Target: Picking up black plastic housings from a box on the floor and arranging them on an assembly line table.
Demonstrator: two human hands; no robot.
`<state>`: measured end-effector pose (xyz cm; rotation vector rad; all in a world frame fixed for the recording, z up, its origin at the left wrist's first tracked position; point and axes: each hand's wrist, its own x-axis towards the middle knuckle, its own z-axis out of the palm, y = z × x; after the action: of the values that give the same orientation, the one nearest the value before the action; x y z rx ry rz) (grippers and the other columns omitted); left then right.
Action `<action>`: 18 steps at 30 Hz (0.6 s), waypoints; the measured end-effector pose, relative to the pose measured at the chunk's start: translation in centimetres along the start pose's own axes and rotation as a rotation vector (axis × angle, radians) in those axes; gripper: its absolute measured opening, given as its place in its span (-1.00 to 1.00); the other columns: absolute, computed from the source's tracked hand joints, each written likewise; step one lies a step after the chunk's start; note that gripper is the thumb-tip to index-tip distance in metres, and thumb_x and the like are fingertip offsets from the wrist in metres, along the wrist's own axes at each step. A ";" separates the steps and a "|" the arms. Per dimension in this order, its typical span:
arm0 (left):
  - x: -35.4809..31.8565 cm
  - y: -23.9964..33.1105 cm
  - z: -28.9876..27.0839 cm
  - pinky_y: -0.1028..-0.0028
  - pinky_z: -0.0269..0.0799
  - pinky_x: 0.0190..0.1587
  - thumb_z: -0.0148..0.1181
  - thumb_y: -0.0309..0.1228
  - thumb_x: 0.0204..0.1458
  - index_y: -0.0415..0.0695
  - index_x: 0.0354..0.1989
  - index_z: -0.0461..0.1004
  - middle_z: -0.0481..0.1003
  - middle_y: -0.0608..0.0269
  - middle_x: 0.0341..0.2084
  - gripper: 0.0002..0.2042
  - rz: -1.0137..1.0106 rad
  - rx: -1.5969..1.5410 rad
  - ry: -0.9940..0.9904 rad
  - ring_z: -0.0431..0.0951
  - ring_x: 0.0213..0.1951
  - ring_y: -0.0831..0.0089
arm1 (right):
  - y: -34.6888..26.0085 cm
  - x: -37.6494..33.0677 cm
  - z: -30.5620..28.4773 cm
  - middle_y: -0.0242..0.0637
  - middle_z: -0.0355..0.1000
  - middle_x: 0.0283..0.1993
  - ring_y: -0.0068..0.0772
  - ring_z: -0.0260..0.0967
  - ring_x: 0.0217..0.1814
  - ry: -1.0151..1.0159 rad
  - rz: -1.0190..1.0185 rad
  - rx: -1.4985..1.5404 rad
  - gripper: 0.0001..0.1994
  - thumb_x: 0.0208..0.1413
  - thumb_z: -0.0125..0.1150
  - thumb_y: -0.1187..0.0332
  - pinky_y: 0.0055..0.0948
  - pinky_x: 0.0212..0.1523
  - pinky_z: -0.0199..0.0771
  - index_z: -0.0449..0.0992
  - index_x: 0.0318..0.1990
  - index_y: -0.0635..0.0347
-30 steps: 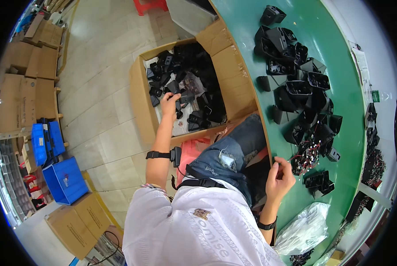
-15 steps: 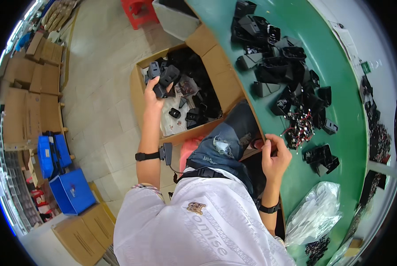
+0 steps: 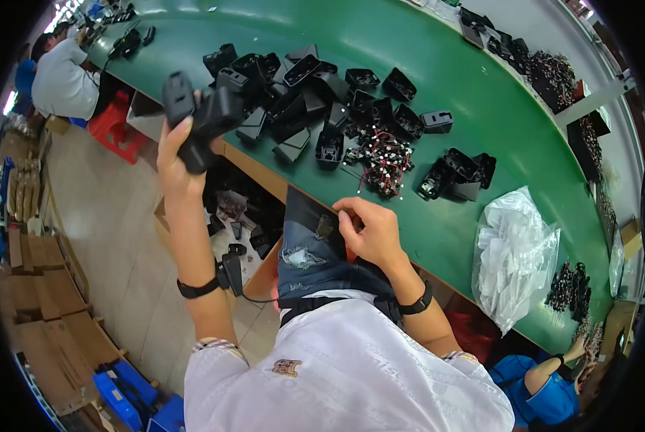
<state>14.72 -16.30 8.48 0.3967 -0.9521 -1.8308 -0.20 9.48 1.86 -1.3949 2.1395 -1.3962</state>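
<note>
My left hand (image 3: 182, 155) is raised above the floor, left of the green table, its fingers closed round several black plastic housings (image 3: 218, 111). They partly hide my fingers. My right hand (image 3: 371, 229) rests at the table's near edge, fingers curled with thumb and fingertips close together; whether anything is between them I cannot make out. Beyond it lies a tangle of thin wires (image 3: 384, 164) with white connectors, red and black. More black housings (image 3: 304, 101) are heaped on the table behind, some standing with their hollow side up.
Below my left forearm stands an open cardboard box (image 3: 254, 169) with more black parts in it. A clear plastic bag (image 3: 513, 252) lies on the green table (image 3: 437, 216) at right. One person (image 3: 66, 79) sits at far left by a red stool (image 3: 117, 133); another person in blue (image 3: 527, 385) is at lower right.
My left hand has lifted the black housings up out of the box toward the table. The view has turned toward the table, bringing two people into sight. My right hand stays at the table edge.
</note>
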 end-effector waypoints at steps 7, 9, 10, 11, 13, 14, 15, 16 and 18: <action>4.3 -1.7 8.1 0.38 0.56 -0.28 0.25 -0.58 -0.09 -0.26 -0.25 0.40 0.48 0.18 -0.34 -0.78 -0.060 0.191 -0.231 0.54 -0.34 0.42 | -0.1 -0.2 0.3 -0.33 0.43 -0.56 -0.40 0.39 -0.61 0.015 -0.042 0.002 -0.92 -0.05 0.16 0.47 -0.44 -0.56 0.38 0.53 -0.36 0.13; 4.6 -2.8 10.7 0.49 0.51 -0.33 0.29 -0.55 -0.11 -0.24 -0.28 0.43 0.48 0.24 -0.41 -0.78 -0.101 0.350 -0.379 0.52 -0.40 0.49 | -0.1 -0.1 0.1 -0.32 0.44 -0.54 -0.39 0.40 -0.59 0.018 -0.026 -0.009 -0.92 -0.05 0.16 0.46 -0.45 -0.55 0.38 0.52 -0.36 0.14; 4.4 -3.9 12.5 0.57 0.44 -0.38 0.33 -0.52 -0.14 -0.24 -0.30 0.46 0.48 0.29 -0.45 -0.78 -0.094 0.373 -0.434 0.49 -0.44 0.56 | -0.2 -0.2 -0.2 -0.32 0.44 -0.54 -0.38 0.40 -0.59 0.022 -0.019 -0.003 -0.92 -0.05 0.16 0.46 -0.44 -0.55 0.38 0.52 -0.36 0.14; 4.4 -4.5 13.8 0.61 0.41 -0.38 0.33 -0.52 -0.16 -0.24 -0.30 0.47 0.48 0.30 -0.45 -0.77 -0.068 0.441 -0.494 0.47 -0.46 0.60 | -0.3 -0.3 -0.2 -0.32 0.44 -0.55 -0.38 0.40 -0.59 0.017 -0.016 0.007 -0.92 -0.05 0.16 0.46 -0.44 -0.55 0.38 0.52 -0.36 0.14; 4.2 -5.8 16.6 0.58 0.38 -0.31 0.34 -0.48 -0.22 -0.24 -0.37 0.48 0.46 0.27 -0.42 -0.78 -0.169 0.578 -0.608 0.46 -0.40 0.54 | -0.1 -0.4 -0.1 -0.31 0.43 -0.55 -0.37 0.40 -0.59 0.035 -0.020 -0.001 -0.92 -0.05 0.16 0.46 -0.43 -0.54 0.38 0.52 -0.36 0.13; 4.1 -7.0 17.5 0.55 0.36 -0.27 0.34 -0.46 -0.25 -0.25 -0.40 0.49 0.44 0.24 -0.40 -0.78 -0.046 0.667 -0.674 0.45 -0.37 0.49 | -0.1 -0.3 0.0 -0.32 0.41 -0.59 -0.43 0.38 -0.62 0.040 -0.043 0.013 -0.91 -0.04 0.17 0.46 -0.47 -0.57 0.36 0.53 -0.35 0.14; 3.8 -8.2 18.5 0.52 0.34 -0.23 0.34 -0.43 -0.29 -0.25 -0.44 0.49 0.43 0.21 -0.38 -0.77 0.081 0.753 -0.738 0.44 -0.33 0.44 | -0.1 -0.2 0.1 -0.33 0.39 -0.62 -0.49 0.35 -0.65 0.046 -0.065 0.027 -0.90 -0.04 0.18 0.47 -0.52 -0.59 0.34 0.55 -0.33 0.15; 2.9 -8.7 20.3 0.47 0.31 -0.16 0.32 -0.38 -0.34 -0.25 -0.48 0.48 0.39 0.15 -0.36 -0.76 0.136 0.770 -0.841 0.42 -0.27 0.35 | 0.2 -0.3 0.1 -0.32 0.40 -0.60 -0.48 0.35 -0.65 0.043 -0.054 0.029 -0.90 -0.04 0.17 0.46 -0.50 -0.58 0.35 0.54 -0.33 0.16; 2.0 -10.7 21.9 0.42 0.33 -0.13 0.31 -0.36 -0.35 -0.21 -0.50 0.49 0.40 0.12 -0.36 -0.76 0.143 0.856 -0.959 0.42 -0.23 0.26 | 0.2 -0.2 0.2 -0.30 0.41 -0.58 -0.46 0.36 -0.64 0.046 -0.069 0.040 -0.89 -0.04 0.17 0.47 -0.50 -0.57 0.36 0.54 -0.32 0.16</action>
<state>-6.82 -6.52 14.64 -0.0975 -2.3640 -1.3561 -0.05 9.55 1.49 -1.4482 2.0979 -1.5013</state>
